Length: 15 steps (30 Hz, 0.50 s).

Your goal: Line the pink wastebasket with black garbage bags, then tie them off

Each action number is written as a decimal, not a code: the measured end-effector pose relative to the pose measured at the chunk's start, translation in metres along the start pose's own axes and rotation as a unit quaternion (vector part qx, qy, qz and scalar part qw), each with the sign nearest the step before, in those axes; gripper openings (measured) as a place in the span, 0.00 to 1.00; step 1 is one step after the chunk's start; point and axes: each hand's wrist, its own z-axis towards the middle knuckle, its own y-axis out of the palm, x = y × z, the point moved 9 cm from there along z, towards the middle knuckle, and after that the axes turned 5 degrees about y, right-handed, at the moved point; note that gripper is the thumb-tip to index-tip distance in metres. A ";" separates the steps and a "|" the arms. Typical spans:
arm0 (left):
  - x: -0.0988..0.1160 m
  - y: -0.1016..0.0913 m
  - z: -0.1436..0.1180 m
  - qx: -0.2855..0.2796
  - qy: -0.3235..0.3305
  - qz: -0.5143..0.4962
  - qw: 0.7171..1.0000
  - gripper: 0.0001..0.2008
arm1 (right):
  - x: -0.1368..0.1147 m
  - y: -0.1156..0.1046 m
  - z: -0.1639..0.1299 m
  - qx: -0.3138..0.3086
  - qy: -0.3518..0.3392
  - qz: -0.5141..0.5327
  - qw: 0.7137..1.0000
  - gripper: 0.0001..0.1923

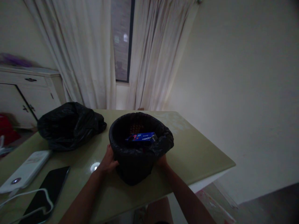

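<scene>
Gripping the small black waste bin (137,149) from both sides, the left hand (107,162) is pressed with spread fingers against its left wall and the right hand (161,161) against its right wall, partly hidden behind the bin; the bin stands upright on the pale green worktop (201,155), near its front edge; a black liner (167,141) is already fitted, its top folded over the rim, and a blue Oreo box (142,137) lies inside; so lining looks done, while emptying or moving the bin seems still ahead; a separate bunched black bag (70,124) lies to the left, well apart; a white power bank (25,169) and a dark phone (49,189) with a white cable (35,194) lie at the near left.
</scene>
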 end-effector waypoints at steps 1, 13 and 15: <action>0.001 -0.003 0.002 -0.005 0.011 0.010 1.000 0.44 | 0.005 0.003 0.000 -0.003 0.003 0.004 1.000 0.22; 0.000 -0.048 0.020 0.081 -0.065 0.107 0.989 0.38 | 0.037 0.015 0.016 0.040 0.035 -0.011 0.999 0.19; 0.002 -0.046 0.020 0.085 -0.083 0.085 0.989 0.34 | 0.038 0.013 0.015 0.052 0.022 -0.007 0.998 0.23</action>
